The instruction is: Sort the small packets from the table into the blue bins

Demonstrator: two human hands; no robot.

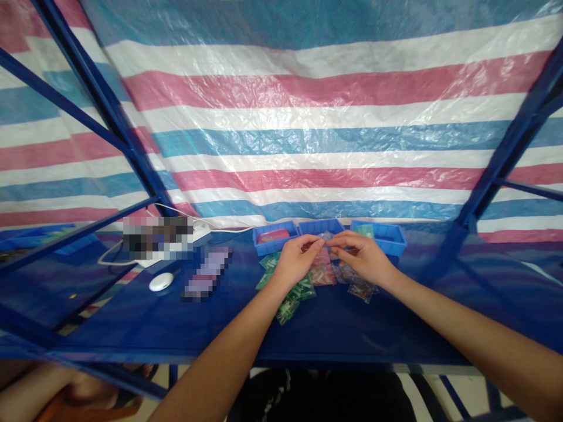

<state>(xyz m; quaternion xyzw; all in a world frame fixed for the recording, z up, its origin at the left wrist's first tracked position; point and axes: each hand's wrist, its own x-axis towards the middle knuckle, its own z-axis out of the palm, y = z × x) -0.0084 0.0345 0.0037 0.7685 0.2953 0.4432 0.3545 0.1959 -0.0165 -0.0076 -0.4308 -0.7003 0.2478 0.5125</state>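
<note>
My left hand (298,257) and my right hand (364,258) meet over the table, fingertips pinched together. Between them shows the edge of a small clear plastic bag (326,236); most of it is hidden by the fingers. Below my left hand lie several green plastic bags (301,288) with small parts inside. A reddish bag (324,271) rests between the two hands. Under my right hand are clear bags (362,289) with dark small pieces, too small to name.
Behind my hands stand a left blue bin (259,247) with red bags, a middle blue bin (317,225) and a right blue bin (398,239) holding a green bag. A white earbud case (161,282) and a white power strip (155,259) lie left. Blue posts (505,146) frame the table.
</note>
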